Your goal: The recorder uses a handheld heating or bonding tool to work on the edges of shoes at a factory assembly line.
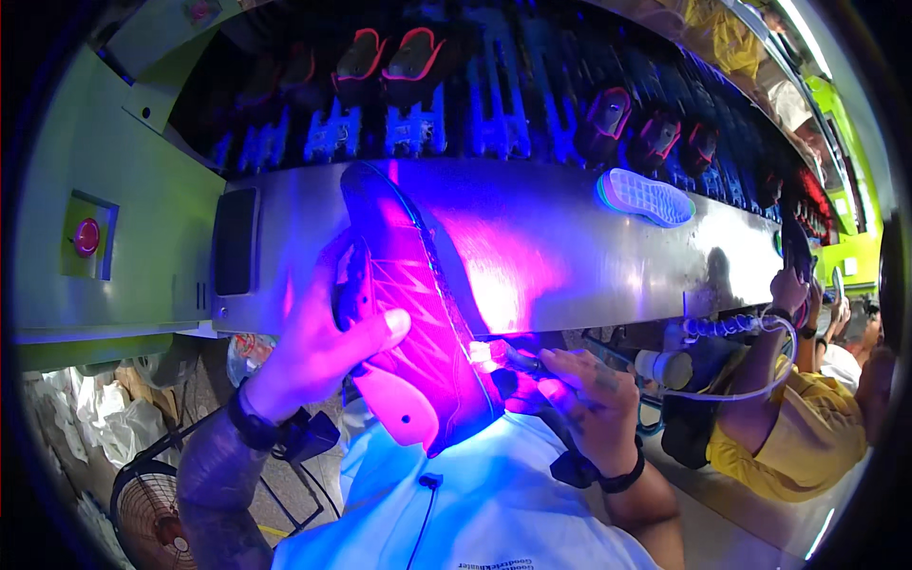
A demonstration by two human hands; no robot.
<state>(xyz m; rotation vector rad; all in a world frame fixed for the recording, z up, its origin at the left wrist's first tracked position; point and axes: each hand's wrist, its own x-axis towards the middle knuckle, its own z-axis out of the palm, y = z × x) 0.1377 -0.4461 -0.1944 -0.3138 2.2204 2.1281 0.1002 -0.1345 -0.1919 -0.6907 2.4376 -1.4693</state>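
Observation:
My left hand (328, 332) is closed round a shoe upper (408, 285) stretched over a pink last (399, 404), its thumb pressing on the near side. The shoe is tilted, toe pointing away from me and heel toward my body, bathed in violet-pink light. My right hand (594, 389) grips a brush (513, 359) with a dark handle. The brush's pale, glowing tip touches the lower edge of the upper near the heel. Beyond the right hand, a white-blue shoe sole (648, 198) lies on the metal ledge (560, 256).
Behind the ledge, a dark conveyor rack (503, 95) carries several lasted shoes (414, 55). A green machine housing with a red button (86, 237) stands left. A fan (152, 518) is at lower left. Co-workers, one in a yellow shirt (798, 437), sit at right near a coiled hose (722, 328).

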